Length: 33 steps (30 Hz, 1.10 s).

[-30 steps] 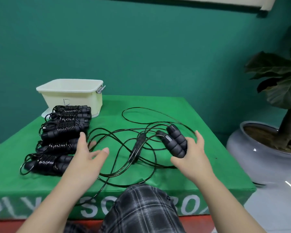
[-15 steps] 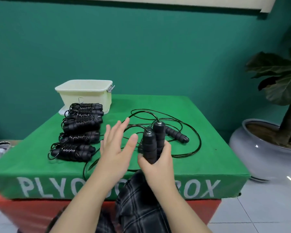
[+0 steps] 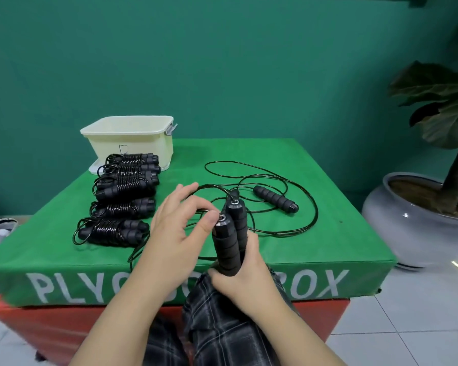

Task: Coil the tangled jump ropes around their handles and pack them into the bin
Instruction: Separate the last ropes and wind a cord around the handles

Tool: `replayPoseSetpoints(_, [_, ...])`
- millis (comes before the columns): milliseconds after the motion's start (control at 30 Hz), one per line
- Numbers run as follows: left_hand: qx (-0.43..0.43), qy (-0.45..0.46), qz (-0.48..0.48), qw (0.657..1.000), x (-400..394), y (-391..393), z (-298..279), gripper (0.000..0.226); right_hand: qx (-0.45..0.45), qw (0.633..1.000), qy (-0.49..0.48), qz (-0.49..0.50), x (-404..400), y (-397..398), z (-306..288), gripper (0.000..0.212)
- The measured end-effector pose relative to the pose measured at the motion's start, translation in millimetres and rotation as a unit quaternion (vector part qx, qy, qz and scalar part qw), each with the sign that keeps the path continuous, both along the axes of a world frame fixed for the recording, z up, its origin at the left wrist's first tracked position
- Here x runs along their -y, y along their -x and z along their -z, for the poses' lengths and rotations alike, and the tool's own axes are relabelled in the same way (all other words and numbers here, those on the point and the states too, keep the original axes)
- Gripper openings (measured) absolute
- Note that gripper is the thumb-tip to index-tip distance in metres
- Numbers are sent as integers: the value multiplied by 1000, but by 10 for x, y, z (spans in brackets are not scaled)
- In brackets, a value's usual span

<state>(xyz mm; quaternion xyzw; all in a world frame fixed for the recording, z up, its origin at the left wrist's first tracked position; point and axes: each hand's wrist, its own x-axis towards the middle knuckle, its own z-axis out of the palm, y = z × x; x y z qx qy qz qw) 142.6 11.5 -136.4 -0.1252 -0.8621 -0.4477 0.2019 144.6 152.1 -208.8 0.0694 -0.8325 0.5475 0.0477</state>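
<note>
My right hand (image 3: 245, 281) grips two black foam handles (image 3: 230, 239) of one jump rope, held upright side by side over the near edge of the green box. My left hand (image 3: 180, 233) is just left of them, thumb and forefinger pinching the black cord (image 3: 204, 213) where it leaves the front handle's top. Loose cord loops (image 3: 312, 207) spread over the box top, with another handle (image 3: 275, 199) lying among them. Several coiled ropes (image 3: 124, 196) lie in a row at the left. The cream bin (image 3: 127, 138) stands behind them.
The green plyo box (image 3: 341, 241) ends close to my lap, on a red base. A grey pot with a large-leafed plant (image 3: 407, 220) stands on the tiled floor at the right. A teal wall is behind.
My left hand has moved from an open reach to the top of the front handle. My right hand has kept the two handles upright.
</note>
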Motion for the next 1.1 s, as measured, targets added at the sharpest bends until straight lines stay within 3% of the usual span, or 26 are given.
replayPoseSetpoints(100, [6,8,5,1000,-10,-41,-76,30,20,999,-28,-20,-23,21,50,52])
replayPoseSetpoints(300, [-65,135,19,989,-100,-78,-277,24,12,999,-26,-22,-38,10,43,46])
replayPoseSetpoints(433, [-35,184,7,982,-222,-19,-282,54,4,1000,-13,-12,-66,6,14,48])
replayPoseSetpoints(533, [-42,152,5,987,-288,12,-195,69,12,1000,0,-18,-90,14,-6,50])
replayPoseSetpoints(800, [-31,42,41,998,-313,46,-98,50,32,999,16,-40,-167,12,-62,55])
replayPoseSetpoints(967, [-30,45,51,997,-378,67,-25,47,13,999,-23,-48,-150,54,-15,58])
replayPoseSetpoints(1100, [-47,64,62,995,-404,25,27,54,7,999,-26,-29,-148,46,21,47])
